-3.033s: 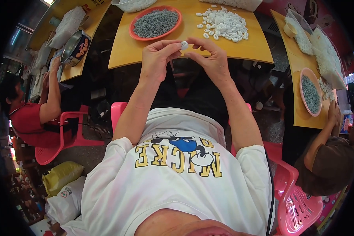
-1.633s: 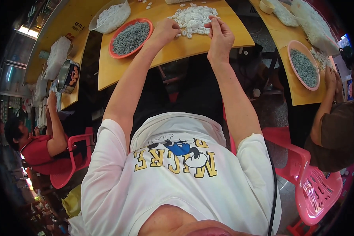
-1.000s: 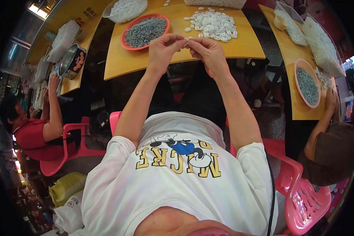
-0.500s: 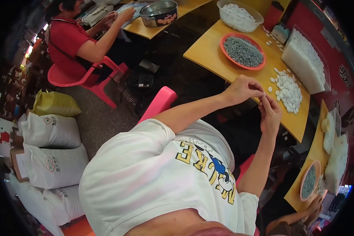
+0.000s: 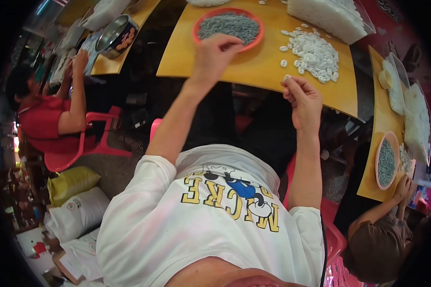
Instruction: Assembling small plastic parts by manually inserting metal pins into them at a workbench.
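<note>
My left hand [image 5: 214, 58] reaches over the near rim of a round orange-red plate [image 5: 195, 39] heaped with small grey-green pieces [image 5: 230, 26]. Its fingers are bent together at the pile's near right edge; whatever is between the tips is too small to make out. My right hand [image 5: 305, 101] is raised by the table's front edge, thumb and forefinger pinching a small white oval piece [image 5: 287, 78]. Just beyond it, a loose pile of similar white oval pieces [image 5: 316, 55], some showing holes, lies on the yellow table [image 5: 261, 67].
A clear bin of white pieces [image 5: 325, 16] stands behind the pile. At left, a person in red [image 5: 43, 119] works near a metal pot [image 5: 117, 36]. Another person [image 5: 380, 244] sits at right by a second plate [image 5: 385, 160]. Sacks [image 5: 79, 213] lie at lower left.
My hands were together, fingertips meeting; now they are apart. The left has gone to the plate of grey-green pieces, while the right holds a white piece near the pile. The view has turned.
</note>
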Motion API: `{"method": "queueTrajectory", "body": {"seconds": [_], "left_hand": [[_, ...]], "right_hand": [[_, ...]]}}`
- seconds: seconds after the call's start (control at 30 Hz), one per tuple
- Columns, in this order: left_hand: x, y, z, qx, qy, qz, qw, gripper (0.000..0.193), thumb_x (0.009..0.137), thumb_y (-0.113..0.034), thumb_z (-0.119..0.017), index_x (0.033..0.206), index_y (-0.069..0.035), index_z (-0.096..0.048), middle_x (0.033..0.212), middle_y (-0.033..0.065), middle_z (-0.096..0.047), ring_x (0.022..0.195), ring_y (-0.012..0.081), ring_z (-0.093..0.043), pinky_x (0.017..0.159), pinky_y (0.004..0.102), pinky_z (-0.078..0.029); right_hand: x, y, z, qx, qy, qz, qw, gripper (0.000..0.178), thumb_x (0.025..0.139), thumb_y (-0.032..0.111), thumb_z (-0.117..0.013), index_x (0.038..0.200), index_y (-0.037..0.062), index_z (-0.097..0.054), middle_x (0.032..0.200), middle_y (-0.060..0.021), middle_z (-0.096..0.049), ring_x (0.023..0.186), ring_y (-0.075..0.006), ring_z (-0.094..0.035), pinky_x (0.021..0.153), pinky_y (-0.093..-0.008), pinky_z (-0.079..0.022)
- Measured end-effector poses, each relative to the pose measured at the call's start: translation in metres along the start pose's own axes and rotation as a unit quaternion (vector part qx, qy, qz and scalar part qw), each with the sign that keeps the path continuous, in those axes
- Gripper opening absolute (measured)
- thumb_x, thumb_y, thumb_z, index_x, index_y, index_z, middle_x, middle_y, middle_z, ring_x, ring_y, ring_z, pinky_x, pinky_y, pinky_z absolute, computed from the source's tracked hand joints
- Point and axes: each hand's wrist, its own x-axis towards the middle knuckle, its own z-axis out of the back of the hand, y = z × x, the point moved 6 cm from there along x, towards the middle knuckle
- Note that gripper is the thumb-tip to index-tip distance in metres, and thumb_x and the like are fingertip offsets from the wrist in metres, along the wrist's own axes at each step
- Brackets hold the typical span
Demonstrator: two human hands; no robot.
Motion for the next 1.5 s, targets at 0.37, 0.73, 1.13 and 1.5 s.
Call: {"method": "queueTrajectory", "body": {"seconds": [0.37, 0.73, 1.13, 1.5], "left_hand": [[0.046, 0.026, -0.006, 0.301, 0.103, -0.063, 0.946, 0.013, 0.074, -0.011, -0.065, 0.085, -0.003, -0.064, 0.082, 0.0078, -0.06, 0.075, 0.0234, -0.058, 0.069, 0.0315, -0.044], [0.04, 0.027, -0.001, 0.225, 0.099, -0.008, 0.969, 0.013, 0.075, -0.008, -0.064, 0.086, -0.002, -0.062, 0.079, 0.0077, -0.059, 0.072, 0.0207, -0.057, 0.066, 0.0292, -0.045], [0.03, 0.034, 0.006, 0.141, 0.041, 0.01, 0.989, 0.019, 0.081, -0.013, -0.063, 0.097, -0.004, -0.065, 0.078, 0.0023, -0.064, 0.067, 0.0069, -0.058, 0.062, 0.0206, -0.046], [0.026, 0.044, 0.025, 0.13, 0.032, 0.045, 0.99, 0.019, 0.079, -0.013, -0.063, 0.096, -0.004, -0.067, 0.078, 0.006, -0.068, 0.067, 0.0088, -0.063, 0.063, 0.0209, -0.05]], "right_hand": [[-0.008, 0.014, -0.008, -0.036, 0.032, -0.043, 0.998, 0.013, 0.08, 0.0, -0.061, 0.093, -0.0032, -0.062, 0.077, -0.008, -0.063, 0.06, -0.0082, -0.054, 0.055, -0.0178, -0.042], [-0.011, 0.024, -0.004, -0.024, 0.035, -0.029, 0.999, 0.013, 0.079, -0.003, -0.061, 0.093, -0.0041, -0.062, 0.077, -0.0092, -0.063, 0.059, -0.0093, -0.054, 0.055, -0.0185, -0.042], [-0.006, 0.032, -0.002, 0.029, 0.017, 0.037, 0.999, 0.019, 0.082, 0.001, -0.06, 0.099, -0.0051, -0.06, 0.08, -0.0084, -0.062, 0.061, -0.0072, -0.054, 0.055, -0.0162, -0.043], [-0.011, 0.019, -0.005, -0.031, 0.043, 0.022, 0.998, 0.019, 0.082, 0.005, -0.061, 0.1, -0.0012, -0.062, 0.079, -0.005, -0.063, 0.061, -0.0049, -0.054, 0.056, -0.0145, -0.044]]}}
